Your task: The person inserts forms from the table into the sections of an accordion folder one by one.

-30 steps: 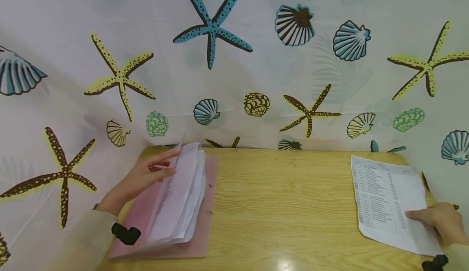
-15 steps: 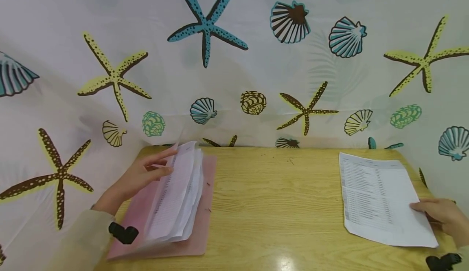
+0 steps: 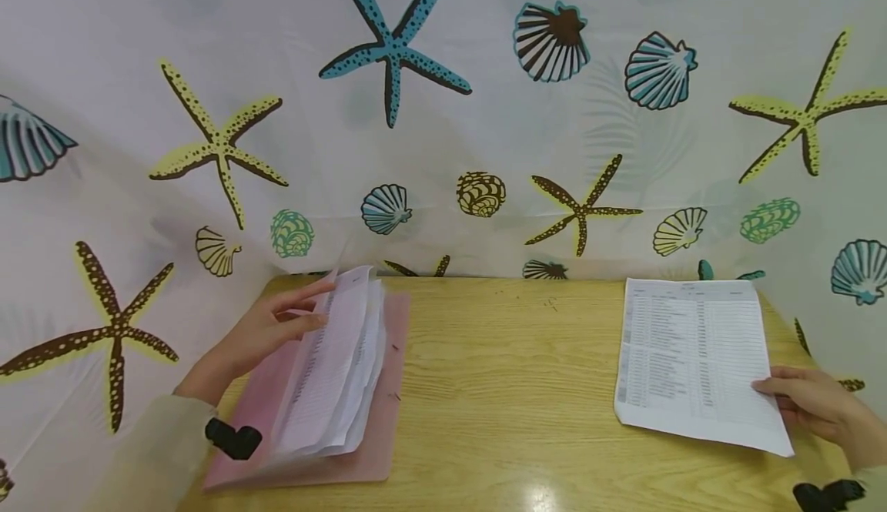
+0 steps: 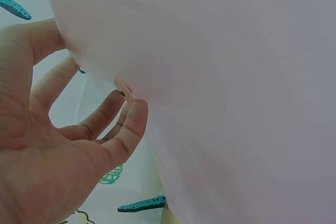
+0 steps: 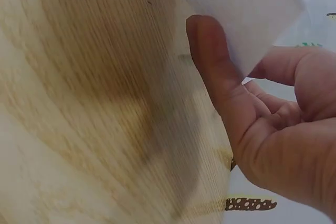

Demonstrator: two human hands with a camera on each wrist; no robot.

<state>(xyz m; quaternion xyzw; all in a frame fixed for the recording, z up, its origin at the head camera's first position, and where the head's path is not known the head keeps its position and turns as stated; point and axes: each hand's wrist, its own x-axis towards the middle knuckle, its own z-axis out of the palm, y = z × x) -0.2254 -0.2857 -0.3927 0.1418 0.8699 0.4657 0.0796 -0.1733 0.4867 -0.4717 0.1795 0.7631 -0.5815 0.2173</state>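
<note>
On the left of the head view lies an open pink folder (image 3: 395, 427) with a stack of printed sheets (image 3: 326, 389) in it. My left hand (image 3: 259, 335) holds the raised translucent cover (image 4: 220, 77) by its edge between thumb and fingers; a small pinkish tab (image 4: 125, 90) shows by the fingertips. At the right, my right hand (image 3: 818, 404) pinches a loose printed sheet (image 3: 693, 350) by its right edge, thumb on top. Rows of print and a table fill that sheet. Up close, the right wrist view shows the thumb lying over the white paper (image 5: 247, 9).
The wooden table (image 3: 513, 389) stretches between folder and sheet. Behind it and at both sides hangs a white curtain (image 3: 443, 142) printed with starfish and shells. Two small dark prongs (image 3: 396, 396) stick out on the folder's right side.
My right hand has moved left and slightly up with the printed sheet, which has turned straighter. My left hand stays at the folder's cover.
</note>
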